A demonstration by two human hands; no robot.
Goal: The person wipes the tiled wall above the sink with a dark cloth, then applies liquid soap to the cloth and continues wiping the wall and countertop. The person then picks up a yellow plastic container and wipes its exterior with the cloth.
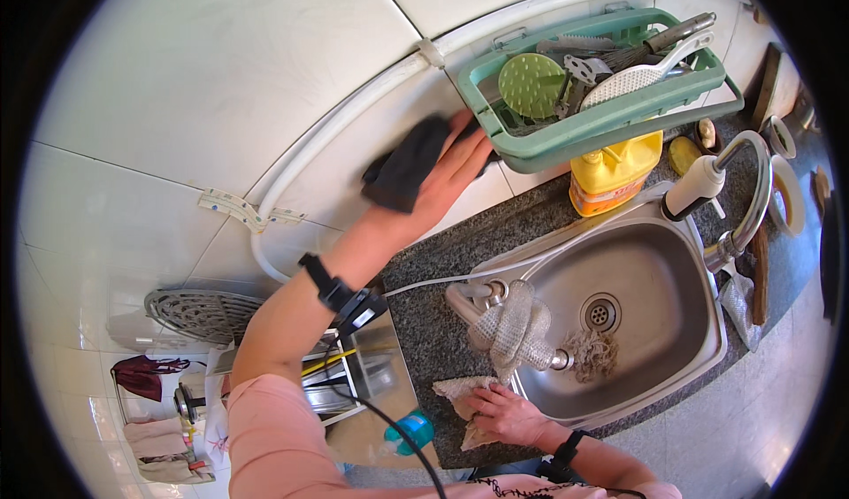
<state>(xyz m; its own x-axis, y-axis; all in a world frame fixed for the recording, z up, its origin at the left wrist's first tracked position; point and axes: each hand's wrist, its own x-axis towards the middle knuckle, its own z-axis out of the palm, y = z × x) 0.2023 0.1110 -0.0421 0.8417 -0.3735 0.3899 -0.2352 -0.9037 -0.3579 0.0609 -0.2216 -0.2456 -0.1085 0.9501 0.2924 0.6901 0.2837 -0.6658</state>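
Note:
My left hand [454, 167] is raised to the white wall tiles with a black cloth [408, 160] in it, just left of a green plastic rack. The cloth bunches on the thumb side, and a dark bit of it shows past the fingers. Low in the view, my right hand [504, 414] grips a beige cloth [461, 393] on the granite countertop [431, 340], beside the sink's near left corner. Above that hand is a faucet wrapped in silvery mesh [521, 326]; its spout end reaches over the steel sink [663, 286].
The green rack [544, 150] holds a green grater-like disc [532, 85], a white slotted spoon [627, 84] and a whisk [663, 41]. Below it stands a yellow jug [613, 174]. A curved faucet [763, 187] rises behind. A teal bottle [410, 432] is at lower left. A white pipe [345, 114] crosses the wall.

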